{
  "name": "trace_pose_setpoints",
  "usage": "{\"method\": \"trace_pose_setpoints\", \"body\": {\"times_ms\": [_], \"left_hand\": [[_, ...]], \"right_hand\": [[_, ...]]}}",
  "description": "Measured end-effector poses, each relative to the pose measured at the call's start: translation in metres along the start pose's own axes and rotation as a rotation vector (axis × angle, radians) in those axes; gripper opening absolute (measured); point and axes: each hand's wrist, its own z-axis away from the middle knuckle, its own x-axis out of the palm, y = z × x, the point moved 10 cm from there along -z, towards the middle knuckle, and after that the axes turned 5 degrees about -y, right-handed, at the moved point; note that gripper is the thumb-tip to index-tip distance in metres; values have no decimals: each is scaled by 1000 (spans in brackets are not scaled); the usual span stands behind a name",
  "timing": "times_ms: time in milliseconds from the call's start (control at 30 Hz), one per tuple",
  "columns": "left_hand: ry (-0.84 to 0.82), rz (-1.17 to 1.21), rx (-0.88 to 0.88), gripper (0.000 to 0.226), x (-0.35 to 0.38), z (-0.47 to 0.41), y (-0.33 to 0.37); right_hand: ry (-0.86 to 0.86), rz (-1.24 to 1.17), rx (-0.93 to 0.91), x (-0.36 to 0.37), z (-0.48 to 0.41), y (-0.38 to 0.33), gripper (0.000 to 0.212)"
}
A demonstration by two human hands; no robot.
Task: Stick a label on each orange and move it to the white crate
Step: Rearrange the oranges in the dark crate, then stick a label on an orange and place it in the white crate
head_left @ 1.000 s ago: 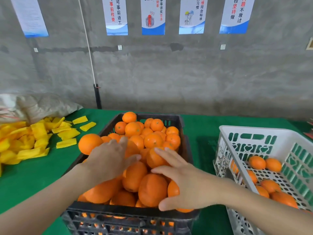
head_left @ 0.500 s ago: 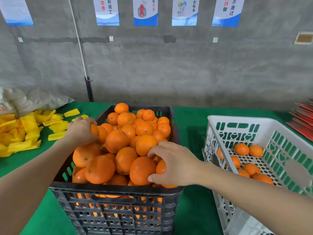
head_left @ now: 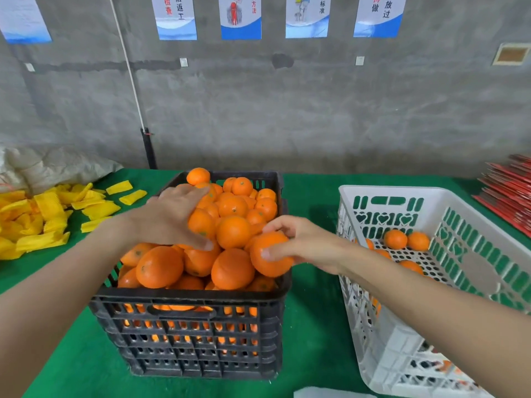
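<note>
Left hand [head_left: 175,216] now spread flat over black crate's [head_left: 189,326] heap, right hand [head_left: 304,245] pinching an orange [head_left: 268,254] beside white crate [head_left: 382,334].

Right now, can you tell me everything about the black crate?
The black crate looks like dark plastic, with slotted walls, a thick rim and a handle slot in front. It stands upright on the green cloth, left of the white crate, heaped above its rim with oranges. The left hand rests on the pile; the right hand has its grip on one orange by the right rim.
</note>
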Motion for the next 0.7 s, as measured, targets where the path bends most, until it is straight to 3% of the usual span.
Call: {"method": "trace_pose_setpoints", "body": {"times_ms": [33,100,167,267,467,567,700], "left_hand": [[-8,35,22,101,5,3,3],[31,-7,90,75,16,9,19],[194,-31,135,56,15,18,28],[282,125,76,71,9,31,19],[81,258,-51,105,15,36,12],[-124,154,-104,99,32,38,9],[-182,-147,-174,109,37,44,0]], "right_hand": [[-2,-155,27,-2,3,6,40],[-26,-427,79,-1,8,16,51],[-45,-639,128,2,16,23,56],[-82,-784,179,4,28,30,56],[-202,-920,223,5,47,40,69],[-178,-907,205,-2,52,45,70],[-120,-894,133,-14,56,44,66]]}}
